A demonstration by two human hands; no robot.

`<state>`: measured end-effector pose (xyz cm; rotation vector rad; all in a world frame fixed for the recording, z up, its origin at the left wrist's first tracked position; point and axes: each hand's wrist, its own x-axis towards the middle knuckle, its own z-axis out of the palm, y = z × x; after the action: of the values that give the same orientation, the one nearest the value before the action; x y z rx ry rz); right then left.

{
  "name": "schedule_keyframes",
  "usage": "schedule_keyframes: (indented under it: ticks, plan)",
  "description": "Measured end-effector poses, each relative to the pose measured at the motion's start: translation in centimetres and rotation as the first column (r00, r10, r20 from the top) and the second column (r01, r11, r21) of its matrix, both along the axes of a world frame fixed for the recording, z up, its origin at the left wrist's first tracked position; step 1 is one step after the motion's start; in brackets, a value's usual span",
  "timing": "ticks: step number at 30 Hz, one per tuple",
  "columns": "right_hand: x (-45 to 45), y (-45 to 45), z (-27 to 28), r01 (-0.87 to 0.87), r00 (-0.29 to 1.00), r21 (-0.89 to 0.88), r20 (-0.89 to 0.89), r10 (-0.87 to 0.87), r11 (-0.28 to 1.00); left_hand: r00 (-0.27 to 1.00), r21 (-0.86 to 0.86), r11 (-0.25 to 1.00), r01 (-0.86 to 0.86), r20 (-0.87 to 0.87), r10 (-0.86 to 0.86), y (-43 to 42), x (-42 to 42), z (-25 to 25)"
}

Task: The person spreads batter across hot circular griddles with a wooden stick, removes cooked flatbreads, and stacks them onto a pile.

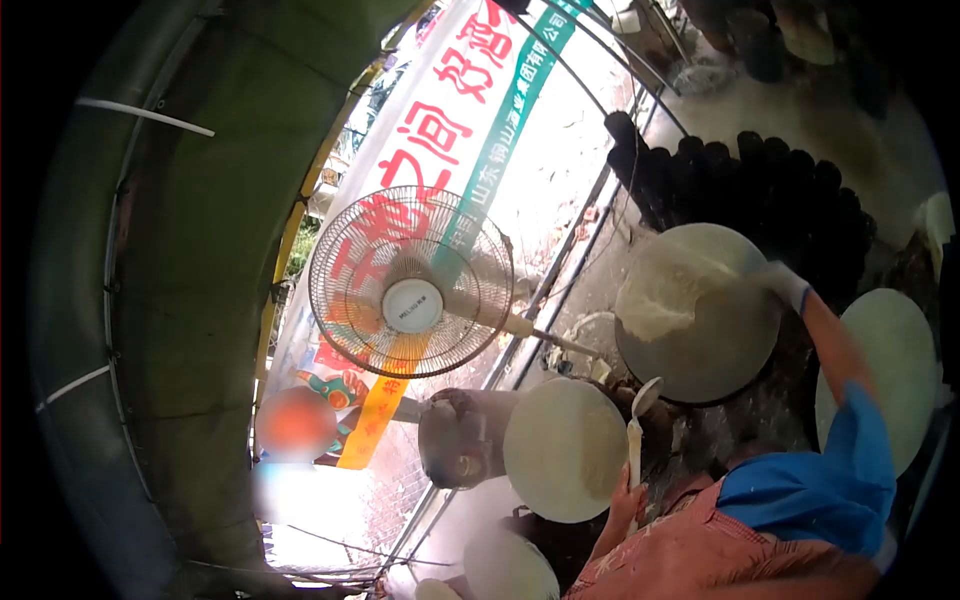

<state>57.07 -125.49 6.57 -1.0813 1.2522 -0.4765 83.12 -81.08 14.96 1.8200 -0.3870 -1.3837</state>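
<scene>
My left hand (627, 505) is wrapped round the pale handle of a ladle (636, 430), its bowl pointing away from me. Beside the ladle lies a round, pale griddle (563, 450). My right hand (788, 285), in a white glove, is at the near right edge of another round griddle (725, 345). Motion smears its fingers, so what it holds, if anything, is unclear. A pale, uneven layer of batter (665, 300) covers part of that griddle.
A fan (412, 300) stands across from me, in front of a printed banner (440, 130). Dark cylinders (745, 190) are stacked beyond the right griddle. More round plates (880, 375) (508, 565) lie at both sides. A metal drum (460, 440) and another person (295, 485) are at left.
</scene>
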Motion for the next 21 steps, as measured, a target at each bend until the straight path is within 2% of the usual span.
schedule_keyframes:
  ticks: [1,3,5,6,7,9,10,11,12,13,15,16,17,18,19,20,21]
  plan:
    - [1.4,0.1,2.5,-0.100,0.994,-0.129,-0.048,0.095,0.987,0.999,-0.008,1.000,0.013,0.035,-0.012,-0.1,-0.3,-0.2]
    - [3.0,1.3,3.7,-0.334,0.911,-0.036,-0.268,0.313,0.942,0.993,-0.019,0.999,0.040,0.110,-0.038,0.4,-0.1,-0.9]
    - [0.8,1.2,-6.0,-0.444,0.895,-0.166,-0.039,0.444,0.880,0.981,-0.043,0.998,0.054,0.189,-0.045,1.0,0.2,-2.1]
    - [-0.9,1.6,-6.3,-0.589,0.808,-0.238,-0.163,0.566,0.772,0.973,-0.064,0.996,0.055,0.226,-0.039,1.2,-0.1,-2.6]
    - [-2.8,1.9,-6.4,-0.548,0.827,-0.181,0.029,0.561,0.817,0.990,-0.058,0.998,0.017,0.144,-0.008,1.1,-0.5,-1.9]
    - [-2.6,3.2,3.3,-0.451,0.890,-0.018,-0.080,0.448,0.892,0.999,-0.034,0.999,-0.038,-0.005,0.037,1.2,-0.7,0.9]
    - [-1.3,1.6,1.4,-0.416,0.900,-0.209,0.044,0.434,0.885,0.994,-0.043,0.995,-0.093,-0.063,0.090,1.6,-0.9,1.2]
    - [0.2,0.4,2.0,-0.340,0.889,-0.380,0.169,0.426,0.860,0.983,-0.040,0.989,-0.142,-0.123,0.136,2.6,-1.0,1.3]
    - [1.5,-0.2,2.6,-0.293,0.942,-0.278,0.077,0.325,0.915,0.966,-0.024,0.982,-0.187,-0.186,0.179,3.5,-1.2,1.5]
    - [3.6,0.2,6.0,-0.232,0.973,-0.173,-0.032,0.230,0.957,0.938,-0.096,0.972,-0.213,-0.300,0.176,4.0,-1.3,1.3]
    - [5.2,-0.2,5.2,-0.483,0.871,-0.137,-0.172,0.460,0.864,0.833,-0.206,0.930,-0.304,-0.532,0.154,5.3,-1.1,0.2]
    - [4.8,0.7,6.4,-0.572,0.812,-0.075,-0.187,0.552,0.817,0.755,-0.221,0.903,-0.369,-0.637,0.152,5.6,-0.9,0.1]
    - [2.5,-0.8,-1.4,-0.683,0.714,-0.326,-0.109,0.692,0.653,0.669,-0.225,0.870,-0.438,-0.728,0.148,5.9,-0.9,0.0]
    - [0.3,-2.2,-9.1,-0.678,0.593,-0.568,-0.047,0.804,0.466,0.581,-0.211,0.839,-0.501,-0.801,0.145,6.1,-0.9,0.0]
    - [-2.0,-0.7,-7.0,-0.717,0.659,-0.278,0.026,0.751,0.639,0.500,-0.193,0.806,-0.559,-0.854,0.142,6.4,-0.9,0.3]
    - [-3.8,0.6,-3.9,-0.725,0.682,-0.138,-0.007,0.731,0.675,0.432,-0.174,0.779,-0.602,-0.892,0.134,6.9,-1.2,0.3]
    - [-4.0,2.5,2.3,-0.599,0.789,-0.014,-0.179,0.588,0.801,0.373,-0.161,0.754,-0.637,-0.920,0.118,7.2,-1.3,0.3]
